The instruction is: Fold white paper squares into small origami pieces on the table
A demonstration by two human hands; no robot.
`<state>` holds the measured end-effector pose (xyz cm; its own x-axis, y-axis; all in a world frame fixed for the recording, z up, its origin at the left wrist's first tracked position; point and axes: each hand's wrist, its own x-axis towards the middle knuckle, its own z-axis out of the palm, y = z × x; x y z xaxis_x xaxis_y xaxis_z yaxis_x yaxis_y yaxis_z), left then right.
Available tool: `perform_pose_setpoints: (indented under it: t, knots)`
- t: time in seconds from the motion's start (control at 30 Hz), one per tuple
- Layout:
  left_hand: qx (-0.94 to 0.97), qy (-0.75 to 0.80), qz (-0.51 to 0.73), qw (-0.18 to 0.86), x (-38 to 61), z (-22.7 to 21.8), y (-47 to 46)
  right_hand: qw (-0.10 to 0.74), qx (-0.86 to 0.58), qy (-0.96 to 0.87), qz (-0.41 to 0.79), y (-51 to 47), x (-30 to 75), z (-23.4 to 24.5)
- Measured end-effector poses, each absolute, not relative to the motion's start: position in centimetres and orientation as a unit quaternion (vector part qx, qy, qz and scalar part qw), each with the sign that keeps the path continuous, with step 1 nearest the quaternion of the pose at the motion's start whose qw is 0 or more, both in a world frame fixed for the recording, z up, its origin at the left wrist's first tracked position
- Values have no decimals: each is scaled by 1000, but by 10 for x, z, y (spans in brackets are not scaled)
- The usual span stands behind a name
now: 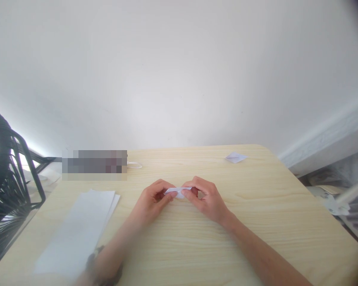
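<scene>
One small folded paper (pixel 181 194) is between the two hands, above the bench (pixel 179 250). The left hand (pixel 156 196) pinches its left end between thumb and fingers; the right hand (pixel 205 198) pinches its right end likewise, thumbs near each other.

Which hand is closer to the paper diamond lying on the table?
Right. In the picture, the right hand is below and left of the paper diamond; the left hand is farther left.

Head-worn view from close above the table (pixel 181 246), looking forward and down, facing the wall (pixel 179 71)
</scene>
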<state>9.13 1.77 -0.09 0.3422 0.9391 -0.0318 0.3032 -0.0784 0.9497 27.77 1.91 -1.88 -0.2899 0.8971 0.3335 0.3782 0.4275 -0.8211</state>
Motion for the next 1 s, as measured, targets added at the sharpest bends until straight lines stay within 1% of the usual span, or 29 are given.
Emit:
perform_pose_setpoints:
  t: [0.17,0.3,0.47,0.7,0.77,0.9,1.0]
  knots:
    - [612,486,361,508,92,-1,18,437,-457,-657,411,19,279,-19]
    - [602,510,342,511,93,-2,16,449,-457,-624,447,19,279,-19]
    - [553,468,352,593,92,1,16,439,-461,-599,485,19,279,-21]
    - [491,427,355,672,88,-1,18,445,-423,-598,514,19,280,-22]
    - [490,421,361,672,88,-2,18,448,-408,-604,517,20,281,-23]
    - [510,447,362,640,87,-2,18,451,-378,-624,514,21,282,-24]
    - [511,454,366,632,88,-1,18,454,-379,-633,500,21,282,-24]
